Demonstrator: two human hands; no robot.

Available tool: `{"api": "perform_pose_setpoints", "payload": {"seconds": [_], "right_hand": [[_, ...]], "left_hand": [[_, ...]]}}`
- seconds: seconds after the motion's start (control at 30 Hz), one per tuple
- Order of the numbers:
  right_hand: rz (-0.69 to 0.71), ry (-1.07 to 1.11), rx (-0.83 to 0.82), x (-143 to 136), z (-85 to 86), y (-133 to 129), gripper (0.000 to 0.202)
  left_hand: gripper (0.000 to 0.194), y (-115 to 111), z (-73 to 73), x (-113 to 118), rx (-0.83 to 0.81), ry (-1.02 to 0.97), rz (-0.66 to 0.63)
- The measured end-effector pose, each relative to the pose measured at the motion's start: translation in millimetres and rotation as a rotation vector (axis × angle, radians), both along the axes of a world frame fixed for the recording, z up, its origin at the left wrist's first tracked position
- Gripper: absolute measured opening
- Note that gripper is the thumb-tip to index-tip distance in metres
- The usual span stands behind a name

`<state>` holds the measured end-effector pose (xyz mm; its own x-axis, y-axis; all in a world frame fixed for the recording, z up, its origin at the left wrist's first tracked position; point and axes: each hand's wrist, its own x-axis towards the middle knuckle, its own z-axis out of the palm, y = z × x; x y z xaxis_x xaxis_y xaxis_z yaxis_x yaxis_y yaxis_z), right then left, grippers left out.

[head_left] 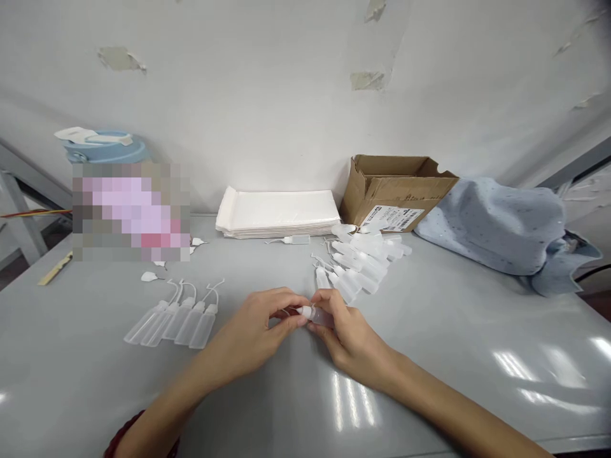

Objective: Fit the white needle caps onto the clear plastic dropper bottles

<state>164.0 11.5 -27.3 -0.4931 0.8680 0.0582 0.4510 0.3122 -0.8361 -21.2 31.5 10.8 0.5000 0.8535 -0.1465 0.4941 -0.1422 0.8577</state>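
Note:
A small translucent squeeze bottle [323,317] with a white tip lies between my two hands above the middle of the table. My right hand [351,331] is closed around its body. At the tip end, my left hand [262,327] pinches the bottle's white cap [305,312] between thumb and fingers; the fingertips partly hide it. Left of my hands, several similar bottles [184,321] with white tailed caps lie side by side. A looser pile of such bottles [358,264] is just beyond my right hand, and a single bottle [298,240] lies in front of the white stack.
A stack of white padded envelopes [286,213] rests against the wall beside an open cardboard box [398,191]. Light blue cloth [491,222] lies at the right. Small white caps [149,277], a yellow strip [55,268] and a blue container [105,147] are on the left, around a blurred-out patch.

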Motion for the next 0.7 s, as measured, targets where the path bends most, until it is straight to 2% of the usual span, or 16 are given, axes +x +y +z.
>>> {"api": "perform_pose_setpoints", "payload": {"seconds": [0.17,0.33,0.57,0.7], "right_hand": [[0.009,-0.088,0.175,-0.3,-1.9,-2.7,0.031],[0.003,-0.138,0.197,1.1,-4.5,-1.4,0.029],[-0.004,-0.148,0.285,3.0,-2.8,-0.8,0.029],[0.015,-0.184,0.329,3.9,-3.6,1.1,0.03]], "left_hand": [[0.04,0.0,-1.3,0.9,-0.026,0.143,0.054],[0.015,-0.9,-2.4,4.5,0.024,0.028,0.065],[0.034,-1.8,-7.1,6.6,0.016,0.092,0.087],[0.02,-0.9,-8.0,6.5,0.016,-0.014,0.085]]}}
